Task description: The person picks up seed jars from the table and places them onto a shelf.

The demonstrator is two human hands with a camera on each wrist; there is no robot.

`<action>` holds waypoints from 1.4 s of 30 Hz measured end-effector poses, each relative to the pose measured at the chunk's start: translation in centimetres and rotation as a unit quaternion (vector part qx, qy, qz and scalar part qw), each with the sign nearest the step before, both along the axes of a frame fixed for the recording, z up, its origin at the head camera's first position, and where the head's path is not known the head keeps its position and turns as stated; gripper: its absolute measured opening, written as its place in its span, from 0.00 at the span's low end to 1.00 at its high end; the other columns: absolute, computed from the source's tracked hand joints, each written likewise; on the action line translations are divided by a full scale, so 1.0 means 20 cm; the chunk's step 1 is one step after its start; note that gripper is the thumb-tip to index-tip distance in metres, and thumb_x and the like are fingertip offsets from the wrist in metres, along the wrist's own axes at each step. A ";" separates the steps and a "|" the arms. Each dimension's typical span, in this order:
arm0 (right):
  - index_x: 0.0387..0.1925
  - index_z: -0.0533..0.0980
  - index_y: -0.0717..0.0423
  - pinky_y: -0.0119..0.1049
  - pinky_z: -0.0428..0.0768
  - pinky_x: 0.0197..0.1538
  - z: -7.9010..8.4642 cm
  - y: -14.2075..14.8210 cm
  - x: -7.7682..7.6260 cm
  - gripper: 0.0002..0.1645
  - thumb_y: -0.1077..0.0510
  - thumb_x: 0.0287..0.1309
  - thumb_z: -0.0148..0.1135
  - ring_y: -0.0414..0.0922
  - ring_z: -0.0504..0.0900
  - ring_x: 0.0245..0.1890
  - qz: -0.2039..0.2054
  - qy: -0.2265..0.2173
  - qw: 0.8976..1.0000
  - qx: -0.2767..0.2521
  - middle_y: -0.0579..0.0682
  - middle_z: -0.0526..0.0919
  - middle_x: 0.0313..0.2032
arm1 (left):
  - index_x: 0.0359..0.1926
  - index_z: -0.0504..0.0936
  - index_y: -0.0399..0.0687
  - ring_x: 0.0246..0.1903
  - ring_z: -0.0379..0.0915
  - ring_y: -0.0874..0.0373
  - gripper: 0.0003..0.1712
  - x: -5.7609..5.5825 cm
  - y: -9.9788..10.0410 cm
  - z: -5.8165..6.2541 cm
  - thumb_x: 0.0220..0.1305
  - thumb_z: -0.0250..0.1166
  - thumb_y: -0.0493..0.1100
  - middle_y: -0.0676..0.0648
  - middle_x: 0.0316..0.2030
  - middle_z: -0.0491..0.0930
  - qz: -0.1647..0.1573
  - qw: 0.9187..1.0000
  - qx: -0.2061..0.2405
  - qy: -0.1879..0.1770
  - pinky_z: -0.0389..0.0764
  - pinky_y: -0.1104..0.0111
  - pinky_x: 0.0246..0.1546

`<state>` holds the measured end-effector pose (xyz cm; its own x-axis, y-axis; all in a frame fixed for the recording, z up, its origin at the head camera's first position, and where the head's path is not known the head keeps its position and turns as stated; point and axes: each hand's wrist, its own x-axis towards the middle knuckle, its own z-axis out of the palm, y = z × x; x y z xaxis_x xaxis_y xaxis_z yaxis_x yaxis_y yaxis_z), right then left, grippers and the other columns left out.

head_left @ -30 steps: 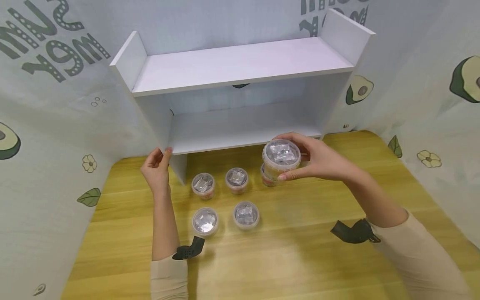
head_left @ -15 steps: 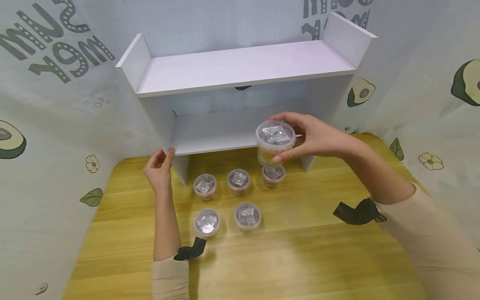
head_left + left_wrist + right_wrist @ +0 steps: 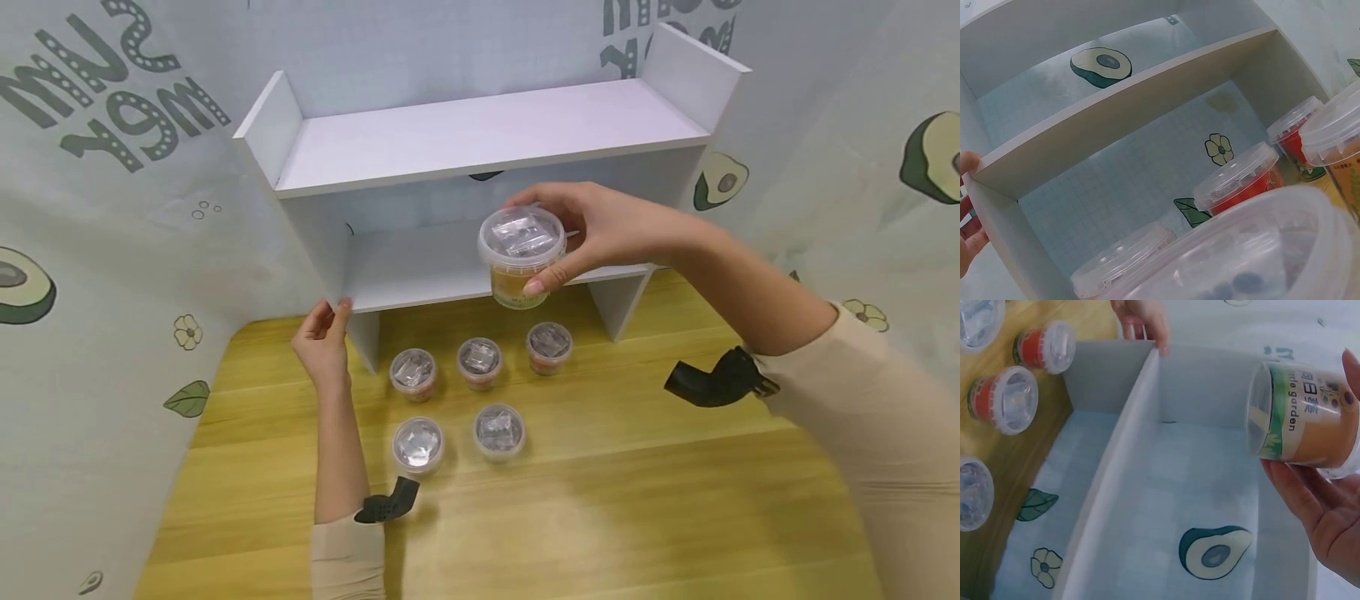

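Observation:
My right hand (image 3: pixel 600 233) grips a lidded clear plastic tub (image 3: pixel 517 275) with an orange and green label. It holds the tub upright in front of the white shelf unit's (image 3: pixel 487 133) lower board, apart from it. In the right wrist view "little garden" is readable on the tub (image 3: pixel 1310 419). With thumb and fingers, my left hand (image 3: pixel 324 342) holds the left side panel at the corner of that lower board. The left wrist view shows its fingers (image 3: pixel 971 240) beside the panel, partly cut off by the frame.
Several similar lidded tubs stand on the wooden table (image 3: pixel 600 500) in two rows, among them a back right tub (image 3: pixel 548 346) and a front left tub (image 3: pixel 418 446). A patterned cloth (image 3: pixel 112 275) hangs behind and at both sides.
My right hand has raised the tub up and leftward from above the back right tub to in front of the lower board. The left hand keeps its hold on the panel.

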<state>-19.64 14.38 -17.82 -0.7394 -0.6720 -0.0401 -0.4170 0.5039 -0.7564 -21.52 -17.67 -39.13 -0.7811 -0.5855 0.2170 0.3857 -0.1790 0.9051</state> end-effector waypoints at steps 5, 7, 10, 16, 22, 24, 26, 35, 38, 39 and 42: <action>0.63 0.61 0.52 0.40 0.74 0.55 0.10 -0.06 -0.03 0.44 0.57 0.46 0.72 0.45 0.72 0.53 0.013 -0.026 0.999 0.018 0.50 0.72 0.54 | 0.40 0.84 0.35 0.32 0.77 0.61 0.16 0.00 0.00 0.00 0.49 0.72 0.37 0.53 0.29 0.82 -0.003 1.000 0.001 -0.002 0.79 0.74 0.37; 0.63 0.61 0.50 0.42 0.72 0.57 0.15 -0.09 -0.04 0.43 0.57 0.46 0.72 0.44 0.72 0.54 0.019 -0.034 0.999 0.024 0.49 0.71 0.55 | 0.41 0.83 0.35 0.33 0.77 0.60 0.16 0.00 -0.01 0.00 0.49 0.72 0.38 0.53 0.30 0.82 -0.004 1.000 -0.001 -0.002 0.79 0.73 0.37; 0.63 0.61 0.49 0.42 0.71 0.57 0.21 -0.12 -0.06 0.42 0.57 0.47 0.71 0.44 0.72 0.54 0.034 -0.035 0.998 0.037 0.48 0.71 0.55 | 0.42 0.83 0.34 0.33 0.77 0.59 0.17 0.00 0.00 0.00 0.50 0.72 0.38 0.52 0.31 0.82 -0.008 1.000 -0.007 -0.001 0.79 0.73 0.38; 0.63 0.60 0.44 0.38 0.73 0.56 0.36 -0.19 -0.11 0.43 0.58 0.47 0.71 0.44 0.73 0.53 0.063 -0.034 0.996 0.062 0.46 0.71 0.55 | 0.43 0.82 0.33 0.34 0.76 0.60 0.19 -0.01 0.01 -0.01 0.50 0.71 0.38 0.52 0.31 0.81 -0.009 1.000 -0.009 -0.010 0.78 0.73 0.37; 0.65 0.58 0.43 0.46 0.65 0.63 0.46 -0.26 -0.17 0.44 0.59 0.48 0.70 0.46 0.67 0.56 0.063 -0.019 0.997 0.045 0.48 0.66 0.58 | 0.42 0.83 0.34 0.34 0.76 0.59 0.18 -0.03 0.01 0.00 0.50 0.72 0.39 0.53 0.31 0.81 -0.003 1.000 -0.019 -0.010 0.77 0.73 0.36; 0.65 0.58 0.44 0.45 0.64 0.64 0.49 -0.28 -0.21 0.44 0.60 0.49 0.69 0.48 0.66 0.57 0.064 -0.011 0.997 0.030 0.49 0.65 0.59 | 0.42 0.83 0.35 0.34 0.76 0.59 0.18 -0.03 0.01 0.00 0.49 0.72 0.40 0.54 0.31 0.82 -0.005 1.000 -0.019 -0.008 0.78 0.72 0.37; 0.64 0.59 0.46 0.42 0.65 0.64 0.51 -0.31 -0.25 0.44 0.62 0.48 0.69 0.50 0.65 0.58 0.068 -0.010 0.998 0.006 0.50 0.64 0.59 | 0.42 0.83 0.35 0.34 0.76 0.59 0.18 -0.04 0.01 0.01 0.49 0.72 0.40 0.54 0.30 0.82 -0.006 1.000 -0.019 -0.007 0.78 0.72 0.37; 0.62 0.61 0.46 0.41 0.68 0.62 0.54 -0.45 -0.43 0.42 0.64 0.47 0.69 0.49 0.62 0.60 0.053 -0.032 0.998 -0.031 0.49 0.62 0.60 | 0.43 0.82 0.33 0.33 0.76 0.60 0.19 -0.04 -0.01 0.01 0.50 0.72 0.40 0.54 0.30 0.82 -0.008 1.000 -0.023 0.001 0.77 0.72 0.40; 0.62 0.61 0.46 0.40 0.69 0.61 0.53 -0.50 -0.44 0.43 0.62 0.45 0.70 0.48 0.63 0.59 0.037 -0.042 0.998 -0.027 0.48 0.63 0.60 | 0.43 0.82 0.34 0.33 0.76 0.61 0.19 -0.04 -0.01 0.01 0.50 0.72 0.40 0.55 0.30 0.82 -0.008 1.000 -0.024 -0.003 0.77 0.72 0.40; 0.63 0.60 0.46 0.39 0.70 0.60 0.52 -0.52 -0.44 0.44 0.61 0.45 0.71 0.47 0.63 0.59 0.028 -0.046 0.998 -0.026 0.48 0.62 0.60 | 0.43 0.82 0.34 0.33 0.76 0.60 0.19 -0.03 -0.01 0.01 0.50 0.72 0.40 0.55 0.30 0.82 -0.008 1.000 -0.023 -0.007 0.77 0.71 0.40; 0.65 0.58 0.44 0.35 0.70 0.60 0.50 -0.57 -0.44 0.48 0.59 0.43 0.72 0.46 0.63 0.58 0.004 -0.069 0.997 -0.016 0.47 0.61 0.60 | 0.43 0.83 0.35 0.33 0.75 0.61 0.19 -0.01 -0.02 -0.01 0.50 0.72 0.40 0.55 0.30 0.81 -0.004 0.999 -0.021 -0.024 0.76 0.71 0.41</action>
<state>-28.39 3.02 -7.92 -0.7229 -0.6807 -0.1184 -0.3124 0.4748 -0.8228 -21.70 -18.02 -39.24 -0.7962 -0.5696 0.2041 0.3405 -0.1430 0.9293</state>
